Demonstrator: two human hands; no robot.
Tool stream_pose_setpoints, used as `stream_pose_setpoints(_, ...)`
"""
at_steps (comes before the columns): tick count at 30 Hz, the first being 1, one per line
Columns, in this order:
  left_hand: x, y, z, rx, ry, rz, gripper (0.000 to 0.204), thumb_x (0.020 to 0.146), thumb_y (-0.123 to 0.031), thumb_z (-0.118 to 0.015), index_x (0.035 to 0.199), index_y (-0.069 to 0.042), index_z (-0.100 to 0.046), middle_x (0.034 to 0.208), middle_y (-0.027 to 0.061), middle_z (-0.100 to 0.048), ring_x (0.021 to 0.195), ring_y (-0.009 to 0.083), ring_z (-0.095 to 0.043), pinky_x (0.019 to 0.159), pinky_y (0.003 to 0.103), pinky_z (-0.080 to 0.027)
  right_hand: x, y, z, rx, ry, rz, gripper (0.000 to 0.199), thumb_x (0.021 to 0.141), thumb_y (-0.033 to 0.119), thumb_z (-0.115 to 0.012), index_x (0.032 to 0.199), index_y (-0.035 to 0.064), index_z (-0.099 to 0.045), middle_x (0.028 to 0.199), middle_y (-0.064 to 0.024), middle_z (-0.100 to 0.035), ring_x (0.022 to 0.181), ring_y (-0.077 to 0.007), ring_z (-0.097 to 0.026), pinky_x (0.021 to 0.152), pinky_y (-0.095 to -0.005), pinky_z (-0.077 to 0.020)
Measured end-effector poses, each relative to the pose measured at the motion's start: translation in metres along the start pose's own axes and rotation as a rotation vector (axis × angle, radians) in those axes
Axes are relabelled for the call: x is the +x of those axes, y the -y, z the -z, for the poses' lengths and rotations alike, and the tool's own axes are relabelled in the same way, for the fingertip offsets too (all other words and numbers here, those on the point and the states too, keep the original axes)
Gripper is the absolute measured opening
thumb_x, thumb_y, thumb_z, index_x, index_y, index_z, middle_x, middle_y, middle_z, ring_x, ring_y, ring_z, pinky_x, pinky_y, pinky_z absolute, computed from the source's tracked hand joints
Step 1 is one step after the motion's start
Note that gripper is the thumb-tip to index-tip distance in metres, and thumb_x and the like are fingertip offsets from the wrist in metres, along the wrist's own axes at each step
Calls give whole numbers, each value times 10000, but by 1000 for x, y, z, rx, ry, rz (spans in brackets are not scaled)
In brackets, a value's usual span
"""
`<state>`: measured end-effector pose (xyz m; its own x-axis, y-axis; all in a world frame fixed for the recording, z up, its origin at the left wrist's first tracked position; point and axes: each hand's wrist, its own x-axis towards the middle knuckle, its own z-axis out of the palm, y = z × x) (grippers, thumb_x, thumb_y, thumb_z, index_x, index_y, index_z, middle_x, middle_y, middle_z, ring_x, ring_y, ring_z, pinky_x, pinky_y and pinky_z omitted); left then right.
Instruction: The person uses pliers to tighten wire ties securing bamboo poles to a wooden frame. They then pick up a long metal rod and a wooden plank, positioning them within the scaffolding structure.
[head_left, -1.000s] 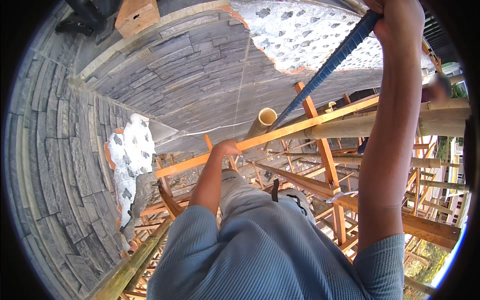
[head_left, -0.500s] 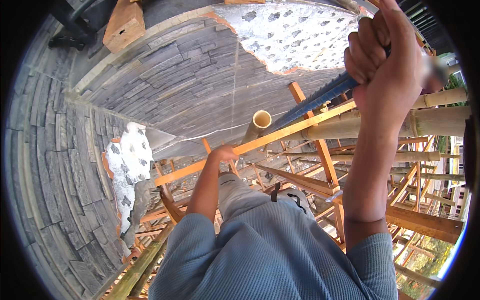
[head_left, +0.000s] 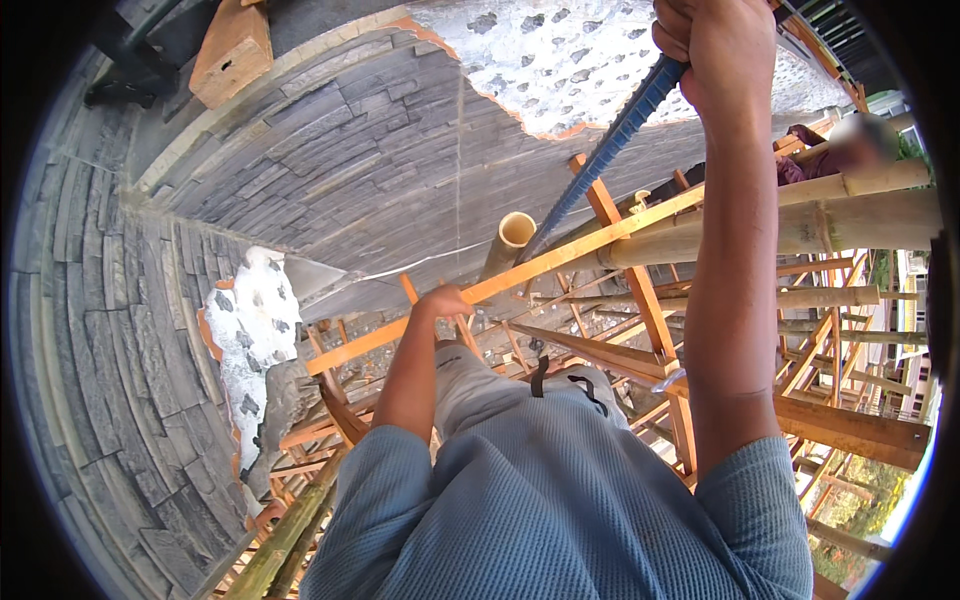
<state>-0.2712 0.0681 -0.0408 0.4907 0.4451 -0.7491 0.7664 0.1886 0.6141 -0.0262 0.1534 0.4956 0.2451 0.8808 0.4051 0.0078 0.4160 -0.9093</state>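
Observation:
Raised at the upper right, my right hand is closed around a dark blue-grey ribbed steel bar. The bar slants down to the left, and its lower end passes behind a long wooden batten near an open-ended bamboo pole. My left hand is wrapped over that batten, left of the pole. Beyond the bar, grey stone cladding covers the curved wall, with a bare white patch dotted with grey mortar marks and edged in orange.
Another person is at the right behind bamboo poles. Wooden scaffolding criss-crosses below me. A second white patch breaks the left wall. A wooden block sits on the ledge at the upper left.
My right hand has moved left and up with the ribbed bar, which now slants more steeply. My left hand stays on the batten. More of the other person shows.

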Motion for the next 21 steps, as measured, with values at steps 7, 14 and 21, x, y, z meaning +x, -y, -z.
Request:
stream_pose_setpoints(7,-19,-12,-17,122,-58,-14,649,749,-396,-768,1235,18,-655,1055,199,-732,915,301,-712,830,407,-564,51,-38,-35,-125,25,-1,297,970,330,-640,843,63,-612,585,11,-484,452,-106,-448,419,-295,-358)
stream_pose_setpoints(14,-76,-20,-16,174,-166,-78,886,697,-375,-785,1452,16,-532,1378,283,-615,1265,371,-620,1045,423,-510,18,-90,-59,-112,21,-156,338,1000,341,-631,843,42,-624,543,-18,-513,413,-158,-486,403,-339,-377)
stream_pose_setpoints(21,-98,-12,-6,237,-228,-40,777,695,-412,-775,1344,-14,-621,1252,255,-690,1164,374,-674,980,427,-539,-29,41,65,314,141,116,372,1063,235,-500,723,136,-385,574,42,-309,472,-54,-241,445,-229,-235)
